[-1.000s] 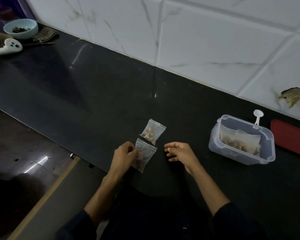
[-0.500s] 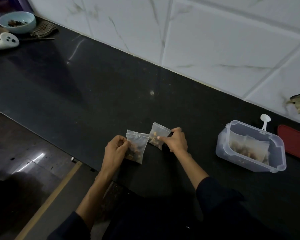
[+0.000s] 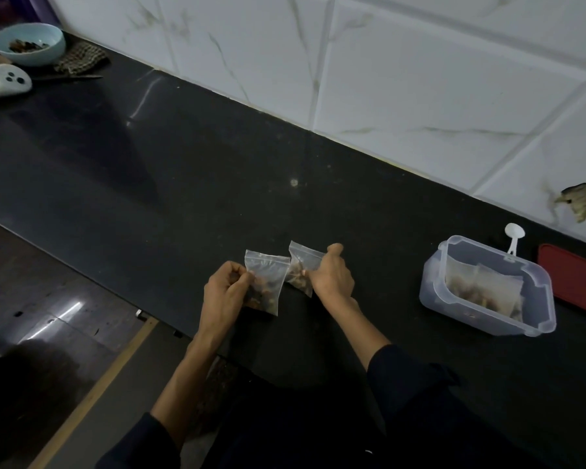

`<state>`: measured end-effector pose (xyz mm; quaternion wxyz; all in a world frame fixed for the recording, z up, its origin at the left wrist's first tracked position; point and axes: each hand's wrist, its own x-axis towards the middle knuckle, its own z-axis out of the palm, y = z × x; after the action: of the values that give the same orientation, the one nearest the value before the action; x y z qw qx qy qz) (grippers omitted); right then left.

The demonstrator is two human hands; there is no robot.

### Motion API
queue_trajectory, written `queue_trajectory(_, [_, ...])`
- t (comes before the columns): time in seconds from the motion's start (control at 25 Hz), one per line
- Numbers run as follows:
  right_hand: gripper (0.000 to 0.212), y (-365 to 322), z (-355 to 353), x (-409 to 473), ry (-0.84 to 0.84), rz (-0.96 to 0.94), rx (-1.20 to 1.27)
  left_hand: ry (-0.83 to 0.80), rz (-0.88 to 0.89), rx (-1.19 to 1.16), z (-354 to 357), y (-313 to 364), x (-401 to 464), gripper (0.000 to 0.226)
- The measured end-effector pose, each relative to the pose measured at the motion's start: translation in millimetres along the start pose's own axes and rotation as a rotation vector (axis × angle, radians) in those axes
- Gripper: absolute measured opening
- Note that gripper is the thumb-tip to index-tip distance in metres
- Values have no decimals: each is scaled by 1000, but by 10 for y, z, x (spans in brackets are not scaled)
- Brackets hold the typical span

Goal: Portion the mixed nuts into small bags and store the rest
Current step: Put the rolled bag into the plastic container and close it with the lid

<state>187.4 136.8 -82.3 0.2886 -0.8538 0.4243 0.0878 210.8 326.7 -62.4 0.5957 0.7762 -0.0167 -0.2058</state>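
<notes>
Nut bags now each pinched: left hand [image 3: 224, 292] holds one bag [image 3: 268, 282], right hand [image 3: 332, 275] has newly grasped the other [image 3: 301, 265].

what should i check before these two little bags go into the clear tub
1. Left hand grips left bag: ok.
2. Right hand grips right bag: ok.
3. Both bags hold nuts: ok.
4. Zip seals pressed fully closed: cannot tell.
5. Clear tub uncovered, red lid lying beside it: ok.
6. Room left in the tub beside the bags already inside: cannot tell.
</notes>
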Motion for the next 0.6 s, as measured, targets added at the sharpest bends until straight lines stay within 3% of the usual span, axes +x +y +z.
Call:
queue_trajectory(0.28, [36,-35,40,58,-98,71,151,43,-41,3,-89,-44,-179,9])
queue_trajectory(0.48, [16,166,-139,-78,-249,12,543,89,-28,36,-125,-71,-293,9])
queue_trajectory(0.6, [15,294,-339,-232,-288,-37,617,80,-25,42,-10,-33,-372,9])
